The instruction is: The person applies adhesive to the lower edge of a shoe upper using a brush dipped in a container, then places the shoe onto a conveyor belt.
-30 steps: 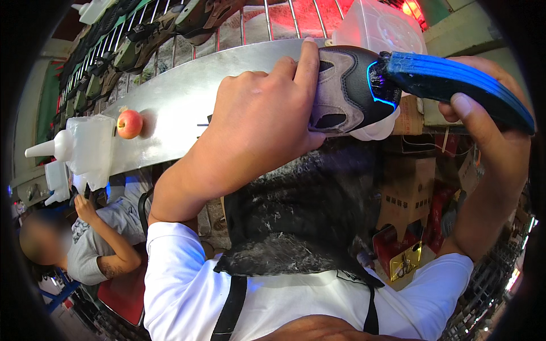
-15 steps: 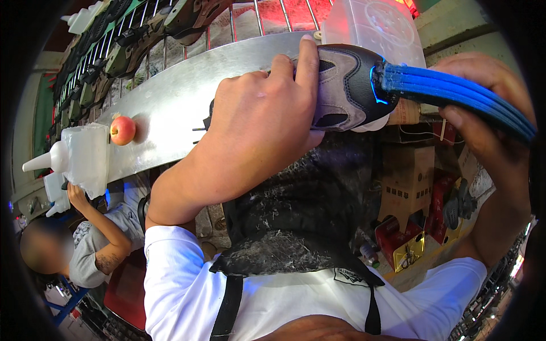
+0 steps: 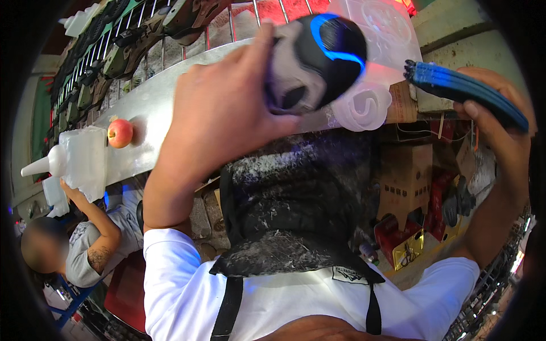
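My left hand (image 3: 224,105) is wrapped around a grey and black shoe (image 3: 310,62), lifted above the metal bench top. The shoe's toe is tilted up toward the light, and a bright blue glowing band curves along it. My right hand (image 3: 500,94) grips a brush (image 3: 466,91) with a thick, ridged blue handle. Its short dark tip points left, apart from the shoe. Under the shoe's toe end, the rim of a round translucent tub (image 3: 364,108) shows. Some of my left fingers are hidden behind the shoe.
A red apple (image 3: 120,133) and a white spouted bottle (image 3: 79,165) stand at the bench's left end. Several shoes (image 3: 136,45) lie on a metal rack beyond. A translucent container (image 3: 387,34) sits far right. Cardboard boxes (image 3: 405,182) are below. Another person (image 3: 96,244) is at left.
The brush has come away from the shoe's toe and moved right. My left hand has raised and tilted the shoe, shifting it left, uncovering the round tub.
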